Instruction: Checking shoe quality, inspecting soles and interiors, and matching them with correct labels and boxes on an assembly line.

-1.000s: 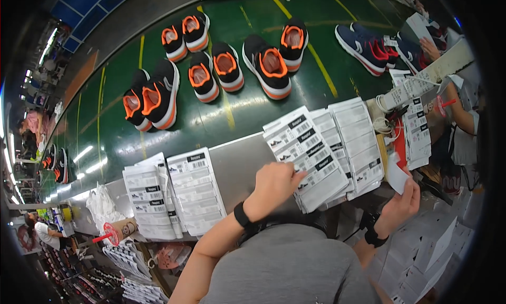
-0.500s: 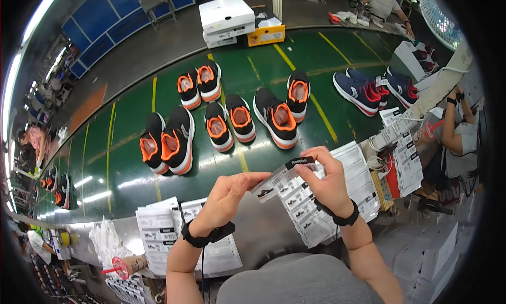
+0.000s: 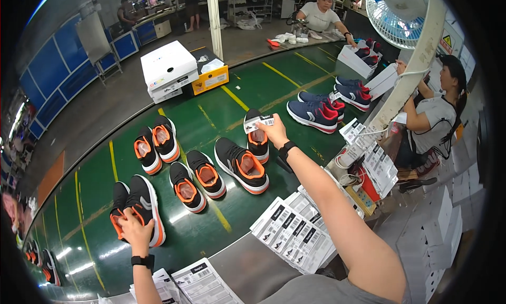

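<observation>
At the left, my left hand (image 3: 136, 231) is on a pair of black sneakers (image 3: 143, 196) with orange linings, its fingers closed at their collars. My right hand (image 3: 272, 131) reaches forward and pinches a small printed card tag (image 3: 258, 123). That tag is over a black sneaker (image 3: 258, 139), partly covering it. Beside that shoe lies its larger-looking neighbour, another black sneaker (image 3: 240, 165). Between my hands stand more black-and-orange sneakers (image 3: 206, 174), and a further pair (image 3: 165, 138) is behind them. Clear wrapping fills the shoe openings.
Sheets of printed tags (image 3: 290, 233) lie along the near edge of the green belt (image 3: 211, 241). White shoe boxes (image 3: 167, 64) and a yellow-and-black box (image 3: 211, 80) stand at the far edge. Navy sneakers (image 3: 313, 114) are farther right, near a post (image 3: 416, 77) and two co-workers.
My hands have come apart. The right has carried the tag forward to a sneaker; the left has let go of the tag and taken hold of the left pair. The view has shifted.
</observation>
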Available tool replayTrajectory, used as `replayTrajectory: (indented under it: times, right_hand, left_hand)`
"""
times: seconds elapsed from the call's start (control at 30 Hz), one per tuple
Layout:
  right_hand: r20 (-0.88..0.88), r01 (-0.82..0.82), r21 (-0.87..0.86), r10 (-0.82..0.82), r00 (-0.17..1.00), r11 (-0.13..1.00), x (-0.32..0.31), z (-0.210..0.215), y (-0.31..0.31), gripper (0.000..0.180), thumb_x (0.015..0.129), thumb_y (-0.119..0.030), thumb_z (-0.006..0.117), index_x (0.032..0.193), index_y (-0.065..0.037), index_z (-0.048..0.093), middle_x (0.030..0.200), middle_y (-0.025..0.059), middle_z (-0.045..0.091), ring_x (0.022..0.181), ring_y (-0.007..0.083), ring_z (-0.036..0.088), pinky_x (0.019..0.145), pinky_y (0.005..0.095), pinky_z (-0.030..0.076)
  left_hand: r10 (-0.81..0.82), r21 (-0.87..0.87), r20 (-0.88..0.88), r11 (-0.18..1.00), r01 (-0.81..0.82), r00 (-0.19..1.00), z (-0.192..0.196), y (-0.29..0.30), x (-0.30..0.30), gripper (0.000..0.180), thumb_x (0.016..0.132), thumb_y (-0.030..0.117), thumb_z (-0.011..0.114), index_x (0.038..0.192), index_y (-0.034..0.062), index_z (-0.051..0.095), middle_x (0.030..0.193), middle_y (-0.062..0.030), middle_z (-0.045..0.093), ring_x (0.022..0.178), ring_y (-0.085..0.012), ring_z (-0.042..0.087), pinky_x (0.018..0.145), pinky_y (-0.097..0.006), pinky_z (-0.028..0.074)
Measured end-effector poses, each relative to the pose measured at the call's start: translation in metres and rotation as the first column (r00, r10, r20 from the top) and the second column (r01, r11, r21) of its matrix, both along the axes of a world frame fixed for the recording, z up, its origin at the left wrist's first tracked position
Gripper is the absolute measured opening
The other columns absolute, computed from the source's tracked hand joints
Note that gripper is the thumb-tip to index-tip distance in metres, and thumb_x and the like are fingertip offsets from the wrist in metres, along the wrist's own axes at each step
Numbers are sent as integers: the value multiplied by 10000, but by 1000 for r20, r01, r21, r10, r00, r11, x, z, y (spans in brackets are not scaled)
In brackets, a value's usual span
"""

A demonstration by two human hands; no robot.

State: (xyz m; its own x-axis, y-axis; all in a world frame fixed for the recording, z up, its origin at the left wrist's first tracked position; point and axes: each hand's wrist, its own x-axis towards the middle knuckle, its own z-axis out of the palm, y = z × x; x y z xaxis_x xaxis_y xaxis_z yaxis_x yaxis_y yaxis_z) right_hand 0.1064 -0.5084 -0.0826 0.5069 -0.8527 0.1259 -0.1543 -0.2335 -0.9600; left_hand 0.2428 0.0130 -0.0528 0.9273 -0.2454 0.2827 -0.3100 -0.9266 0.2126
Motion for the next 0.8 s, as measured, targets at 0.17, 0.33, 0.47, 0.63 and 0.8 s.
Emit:
replayTrajectory:
  times: [0.17,0.33,0.47,0.63,0.8]
  right_hand:
    - [-76,220,-597,-328,942,771,-3,23,29,892,679,-275,849,1359,1,342,1245,209,396,1194,400,341,1055,491,285]
    - [-253,-445,-615,372,893,651,-32,94,111,709,726,-212,793,1312,-46,430,1151,129,515,1091,331,483,941,391,425]
    - [-491,-737,-611,591,640,290,-16,77,170,838,711,-278,816,1415,-114,392,1151,153,559,1095,345,502,929,422,430]
    - [-851,-932,-348,383,360,105,23,31,201,1041,662,-498,817,1505,-210,279,891,205,633,978,370,579,888,454,401]
    - [-826,-882,-436,310,471,180,34,14,212,827,648,-559,800,1330,-186,519,978,184,597,993,334,561,849,431,411]
  left_hand:
    - [-33,-6,181,999,34,983,-12,45,32,738,541,219,783,1170,128,407,1066,-173,471,927,-411,555,792,-493,472]
    - [280,115,184,946,-303,942,-11,140,96,764,576,216,770,1227,103,387,1100,-223,492,1001,-439,554,835,-537,477]
    - [476,453,329,678,-579,816,2,120,157,822,690,197,808,1365,133,343,1184,-198,498,1137,-399,502,826,-588,469]
    - [-254,98,89,964,246,963,53,-102,122,887,669,337,830,1396,161,354,1426,-269,321,1340,-451,298,990,-670,341]
    - [-358,53,-216,925,377,908,32,-219,124,878,699,540,743,1414,164,399,1400,-325,379,1299,-530,356,993,-735,257]
